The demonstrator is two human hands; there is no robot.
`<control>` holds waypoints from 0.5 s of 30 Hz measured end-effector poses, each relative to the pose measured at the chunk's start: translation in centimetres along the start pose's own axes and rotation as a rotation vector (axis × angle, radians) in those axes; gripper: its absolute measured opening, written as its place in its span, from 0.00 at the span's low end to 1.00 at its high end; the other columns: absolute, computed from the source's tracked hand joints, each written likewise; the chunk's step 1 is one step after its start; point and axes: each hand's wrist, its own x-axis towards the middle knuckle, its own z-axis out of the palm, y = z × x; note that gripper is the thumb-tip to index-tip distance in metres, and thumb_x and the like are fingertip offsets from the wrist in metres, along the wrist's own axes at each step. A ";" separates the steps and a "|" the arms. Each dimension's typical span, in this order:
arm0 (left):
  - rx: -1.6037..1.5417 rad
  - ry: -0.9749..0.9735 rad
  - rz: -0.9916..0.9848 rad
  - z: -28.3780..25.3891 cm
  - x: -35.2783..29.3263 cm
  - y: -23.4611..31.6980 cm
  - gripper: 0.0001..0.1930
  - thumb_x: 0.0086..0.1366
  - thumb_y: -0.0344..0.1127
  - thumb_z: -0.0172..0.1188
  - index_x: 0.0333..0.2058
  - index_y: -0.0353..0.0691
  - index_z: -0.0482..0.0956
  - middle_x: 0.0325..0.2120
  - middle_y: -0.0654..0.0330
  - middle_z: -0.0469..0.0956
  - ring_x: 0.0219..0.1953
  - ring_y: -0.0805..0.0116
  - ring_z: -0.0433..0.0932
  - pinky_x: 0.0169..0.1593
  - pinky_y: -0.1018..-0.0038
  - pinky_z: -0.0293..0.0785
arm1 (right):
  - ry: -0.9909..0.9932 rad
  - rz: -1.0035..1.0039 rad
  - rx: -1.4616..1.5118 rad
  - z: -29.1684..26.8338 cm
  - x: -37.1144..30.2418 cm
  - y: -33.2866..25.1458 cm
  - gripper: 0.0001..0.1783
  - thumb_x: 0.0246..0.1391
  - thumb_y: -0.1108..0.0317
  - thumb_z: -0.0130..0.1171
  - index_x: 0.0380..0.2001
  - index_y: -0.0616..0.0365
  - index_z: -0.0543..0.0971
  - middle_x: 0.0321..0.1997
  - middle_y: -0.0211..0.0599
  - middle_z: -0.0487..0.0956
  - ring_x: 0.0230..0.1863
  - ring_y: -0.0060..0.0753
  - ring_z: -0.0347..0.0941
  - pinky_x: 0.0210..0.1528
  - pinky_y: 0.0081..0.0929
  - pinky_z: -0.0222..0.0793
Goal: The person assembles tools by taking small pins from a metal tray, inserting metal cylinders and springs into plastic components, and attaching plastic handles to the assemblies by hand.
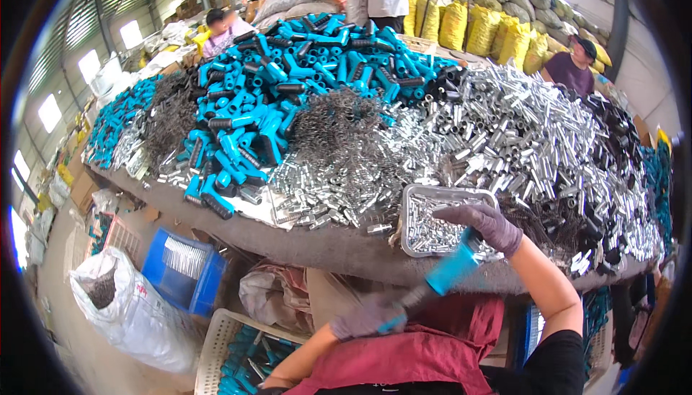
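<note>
My left hand, in a grey glove, is closed around the lower end of a teal and black plastic tool handle, which tilts up to the right in front of my apron and is smeared by motion. At its upper end is my right hand, also gloved, with its fingers stretched out over the tray; whether the palm presses on the handle cannot be made out. Beneath that hand, a clear plastic tray of small silvery metal parts rests on the table's front edge.
Heaped on the table are teal handles, dark springs and silvery metal tubes. Below stand a white crate, a blue bin and a white sack. Several people are around the far side.
</note>
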 end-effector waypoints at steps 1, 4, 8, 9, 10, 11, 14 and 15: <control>-0.276 -0.031 -0.236 -1.5 -0.4 1.2 0.28 0.60 0.51 0.55 0.53 0.39 0.66 0.21 0.61 0.72 0.19 0.74 0.70 0.23 0.75 0.69 | 0.026 0.046 0.049 -0.1 -0.6 0.0 0.33 0.60 0.44 0.41 0.54 0.63 0.69 0.56 0.39 0.71 0.59 0.31 0.63 0.62 0.30 0.53; -0.347 0.062 -0.547 0.1 0.1 0.3 0.24 0.61 0.49 0.53 0.50 0.39 0.70 0.30 0.52 0.74 0.33 0.62 0.75 0.41 0.66 0.72 | -0.047 -0.092 0.032 2.0 0.0 -0.4 0.32 0.60 0.46 0.42 0.55 0.61 0.67 0.58 0.40 0.68 0.61 0.31 0.60 0.63 0.30 0.52; -0.108 -0.118 -0.443 0.2 -2.0 -1.8 0.27 0.61 0.47 0.53 0.56 0.40 0.63 0.36 0.52 0.74 0.37 0.62 0.75 0.43 0.69 0.71 | -0.060 0.027 0.006 2.0 -0.2 1.7 0.30 0.61 0.48 0.43 0.56 0.61 0.66 0.58 0.39 0.68 0.61 0.31 0.60 0.63 0.31 0.53; -0.348 -0.035 -0.459 -0.3 -2.5 -1.7 0.29 0.62 0.48 0.52 0.58 0.40 0.61 0.39 0.51 0.74 0.39 0.62 0.75 0.44 0.71 0.71 | -0.034 0.036 0.021 2.2 -1.0 1.6 0.30 0.61 0.48 0.43 0.56 0.61 0.66 0.58 0.39 0.68 0.61 0.31 0.60 0.63 0.31 0.53; -0.349 -0.063 -0.474 -0.6 -2.0 -1.7 0.29 0.62 0.48 0.52 0.58 0.40 0.61 0.39 0.51 0.74 0.39 0.62 0.75 0.44 0.71 0.71 | -0.014 0.000 0.108 2.6 -1.9 1.3 0.31 0.61 0.48 0.43 0.56 0.61 0.66 0.58 0.38 0.68 0.61 0.31 0.60 0.63 0.30 0.53; -0.354 -0.004 -0.740 -0.7 -0.2 0.4 0.31 0.61 0.49 0.53 0.59 0.40 0.59 0.41 0.50 0.73 0.42 0.62 0.74 0.46 0.71 0.69 | -0.001 -0.031 0.191 3.1 -2.4 0.9 0.31 0.60 0.47 0.43 0.56 0.61 0.66 0.58 0.37 0.68 0.60 0.30 0.61 0.63 0.30 0.54; -0.183 -0.070 -0.727 2.8 -0.6 -2.8 0.33 0.59 0.50 0.55 0.59 0.40 0.58 0.45 0.49 0.72 0.46 0.63 0.73 0.49 0.71 0.67 | -0.022 -0.090 0.191 3.8 -1.5 0.2 0.26 0.62 0.52 0.44 0.55 0.60 0.68 0.56 0.36 0.70 0.58 0.29 0.64 0.61 0.29 0.57; -0.025 -0.180 -0.407 3.7 -0.9 -4.4 0.34 0.59 0.51 0.56 0.59 0.39 0.59 0.46 0.49 0.72 0.48 0.62 0.72 0.50 0.70 0.67 | 0.033 -0.165 0.017 3.1 -1.0 1.5 0.26 0.61 0.52 0.44 0.54 0.60 0.69 0.55 0.36 0.71 0.57 0.28 0.64 0.61 0.29 0.57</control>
